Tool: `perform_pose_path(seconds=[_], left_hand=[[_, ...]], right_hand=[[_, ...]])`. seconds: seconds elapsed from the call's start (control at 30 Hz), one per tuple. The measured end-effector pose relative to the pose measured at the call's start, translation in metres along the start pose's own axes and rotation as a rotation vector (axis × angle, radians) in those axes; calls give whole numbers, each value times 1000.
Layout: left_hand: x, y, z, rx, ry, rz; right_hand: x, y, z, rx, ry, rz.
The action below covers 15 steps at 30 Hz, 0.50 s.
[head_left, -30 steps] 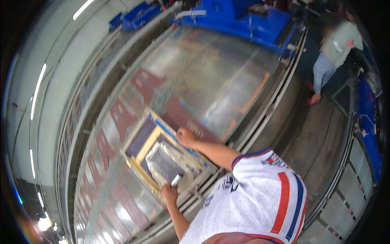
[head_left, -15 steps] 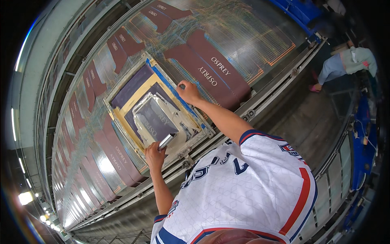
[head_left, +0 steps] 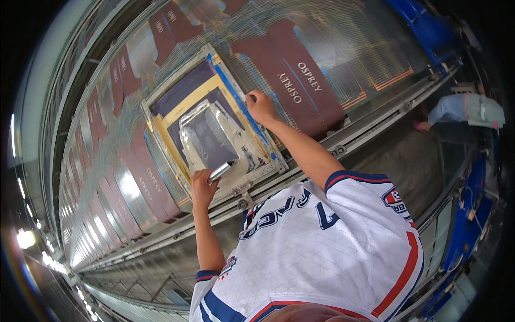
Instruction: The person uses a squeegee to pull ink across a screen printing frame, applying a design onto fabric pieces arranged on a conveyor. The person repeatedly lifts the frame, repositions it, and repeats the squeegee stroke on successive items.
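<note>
Smooth, glossy metal-looking tool [head_left: 220, 172]

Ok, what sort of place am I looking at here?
Most likely a screen-printing workshop: a framed mesh screen lies on a long, metal-looking table, with maroon pieces bearing pale lettering laid out in rows along it.

Over the middle of the frame [head_left: 175, 75], a hand can pass; at its edges, the left hand [head_left: 204, 189] with the silver tool [head_left: 220, 172] and the right hand [head_left: 261, 108] stand in the way.
</note>
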<state>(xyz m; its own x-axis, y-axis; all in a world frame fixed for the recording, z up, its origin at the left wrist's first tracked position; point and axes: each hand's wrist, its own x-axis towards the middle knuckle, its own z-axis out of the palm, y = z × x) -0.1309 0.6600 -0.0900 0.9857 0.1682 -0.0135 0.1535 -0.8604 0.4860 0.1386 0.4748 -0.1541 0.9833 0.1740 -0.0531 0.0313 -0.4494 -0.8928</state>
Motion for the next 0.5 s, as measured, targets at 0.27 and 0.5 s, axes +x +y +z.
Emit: perform_pose_path(seconds=[0.27, 0.5], left_hand=[[2, -12, 1, 15, 11, 53], [-11, -3, -26, 97, 118, 142]], right_hand=[[6, 8, 1, -77, -132, -8], [-115, 16, -74, -197, 9, -203]])
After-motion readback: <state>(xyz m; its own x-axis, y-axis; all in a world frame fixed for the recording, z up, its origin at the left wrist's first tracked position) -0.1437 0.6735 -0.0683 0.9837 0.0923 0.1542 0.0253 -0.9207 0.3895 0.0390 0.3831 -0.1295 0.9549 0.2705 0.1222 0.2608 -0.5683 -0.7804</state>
